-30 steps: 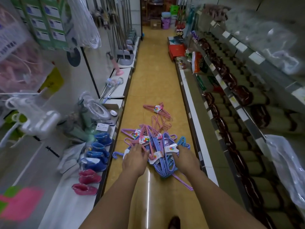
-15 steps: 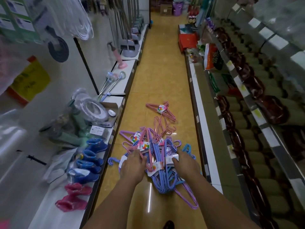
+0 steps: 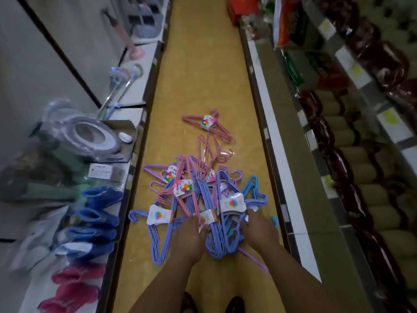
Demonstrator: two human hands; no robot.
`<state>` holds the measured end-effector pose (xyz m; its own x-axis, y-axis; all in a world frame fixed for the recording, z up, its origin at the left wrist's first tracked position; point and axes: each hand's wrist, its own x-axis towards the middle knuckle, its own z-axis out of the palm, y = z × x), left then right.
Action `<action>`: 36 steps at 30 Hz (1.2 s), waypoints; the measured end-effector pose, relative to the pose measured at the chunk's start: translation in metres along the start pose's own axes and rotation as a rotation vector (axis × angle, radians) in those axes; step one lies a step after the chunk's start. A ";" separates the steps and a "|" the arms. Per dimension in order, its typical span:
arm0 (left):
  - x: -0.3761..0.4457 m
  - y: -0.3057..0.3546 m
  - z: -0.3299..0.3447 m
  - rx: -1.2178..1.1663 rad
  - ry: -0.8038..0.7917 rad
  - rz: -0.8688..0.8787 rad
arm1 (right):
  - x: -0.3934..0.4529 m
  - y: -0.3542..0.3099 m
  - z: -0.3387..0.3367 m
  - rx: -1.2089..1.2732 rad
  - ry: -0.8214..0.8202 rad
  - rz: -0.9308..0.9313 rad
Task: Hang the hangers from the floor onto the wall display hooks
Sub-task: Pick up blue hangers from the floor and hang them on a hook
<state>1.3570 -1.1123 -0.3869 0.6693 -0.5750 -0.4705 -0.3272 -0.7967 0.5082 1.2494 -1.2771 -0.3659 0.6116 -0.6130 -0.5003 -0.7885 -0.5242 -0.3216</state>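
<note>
Purple hanger bundles [image 3: 209, 222] lie piled on the yellow floor [image 3: 203, 75], long sides pointing away. The left hand [image 3: 188, 237] and right hand [image 3: 259, 229] both grasp bundles at the pile's near end.

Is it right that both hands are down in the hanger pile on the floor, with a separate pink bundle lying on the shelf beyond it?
Not quite. The head view shows the left hand and right hand in the hanger pile, but the separate pink bundle lies on the yellow floor beyond the pile, not on a shelf.
</note>
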 end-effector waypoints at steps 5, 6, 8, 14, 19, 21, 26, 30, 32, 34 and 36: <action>0.046 -0.008 0.040 0.068 -0.086 -0.005 | 0.044 0.026 0.032 0.011 -0.013 0.070; 0.057 -0.010 0.050 0.057 -0.092 -0.007 | 0.056 0.032 0.041 0.018 -0.017 0.078; 0.080 -0.016 0.069 0.063 -0.110 -0.002 | 0.080 0.044 0.057 0.026 -0.026 0.094; 0.162 -0.044 0.144 0.141 -0.093 0.071 | 0.158 0.085 0.126 -0.036 -0.067 0.162; 0.231 -0.079 0.222 0.152 -0.165 0.120 | 0.211 0.116 0.190 -0.072 -0.134 0.244; 0.246 -0.087 0.247 0.149 -0.186 0.122 | 0.223 0.126 0.209 -0.099 -0.157 0.263; 0.271 -0.098 0.288 0.025 -0.155 0.095 | 0.237 0.141 0.244 -0.041 -0.141 0.277; 0.274 -0.095 0.306 -0.145 -0.108 0.061 | 0.247 0.144 0.269 0.077 -0.080 0.269; 0.273 -0.092 0.312 -0.235 -0.085 0.004 | 0.251 0.140 0.275 0.181 -0.031 0.321; 0.274 -0.087 0.314 -0.306 -0.065 -0.061 | 0.252 0.135 0.278 0.289 0.017 0.377; 0.276 -0.086 0.315 -0.330 -0.091 -0.116 | 0.253 0.129 0.279 0.372 0.055 0.448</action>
<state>1.3597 -1.2613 -0.7883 0.6224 -0.5101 -0.5937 -0.0097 -0.7635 0.6457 1.2837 -1.3348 -0.7582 0.2082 -0.7620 -0.6132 -0.9346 0.0299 -0.3545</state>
